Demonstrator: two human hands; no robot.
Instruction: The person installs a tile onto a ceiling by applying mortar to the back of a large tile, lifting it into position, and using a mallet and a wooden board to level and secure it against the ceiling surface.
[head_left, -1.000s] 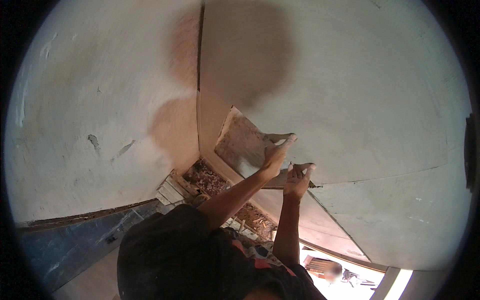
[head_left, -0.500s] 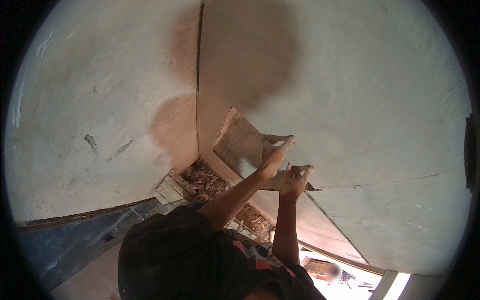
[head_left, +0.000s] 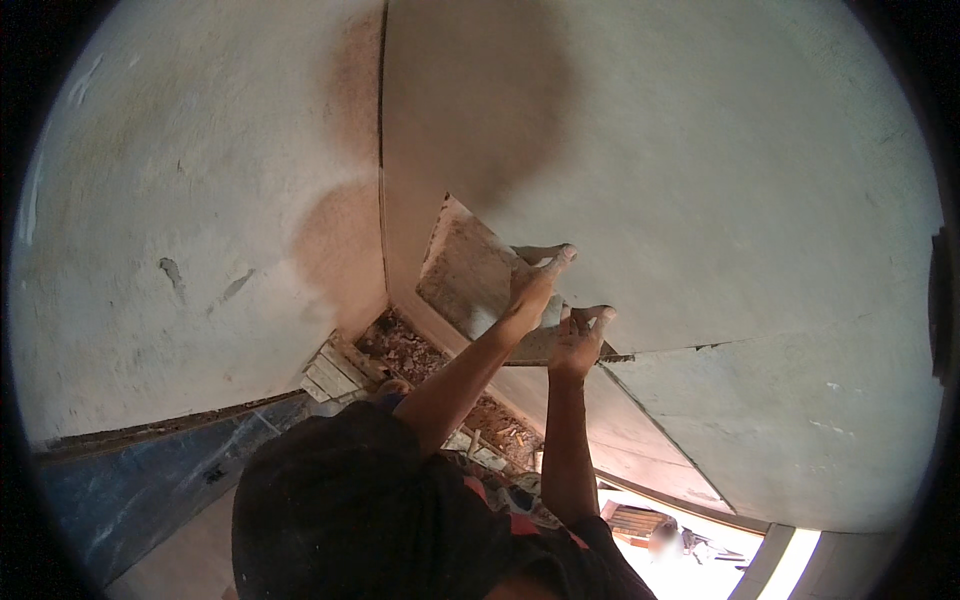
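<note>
Near the wall corner, a brown, rough-faced square area with straight edges (head_left: 462, 268) stands out against the smooth pale wall (head_left: 700, 200). Whether it is a slab or a recess, I cannot tell. My left hand (head_left: 538, 284) is at its upper right edge, wrist bent, finger and thumb closed in a pinch that leaves a small gap. Lower and to the right, my right hand (head_left: 580, 340) takes a similar pinched shape, close to the dark lower right corner of the square. What lies between the fingertips of either hand is hidden or too small to make out.
Another pale wall (head_left: 200, 200) meets this one at a dark vertical seam. Below is rubble (head_left: 400, 345), beside stacked pale strips (head_left: 340, 375). A dark blue panel (head_left: 170, 490) lines the lower left. A bright opening at lower right shows a blurred person (head_left: 664, 540) and slatted wood (head_left: 638, 522).
Both hands, the brown square and the walls have shifted slightly up and left together in the picture. The pinched shape of both hands looks the same.
</note>
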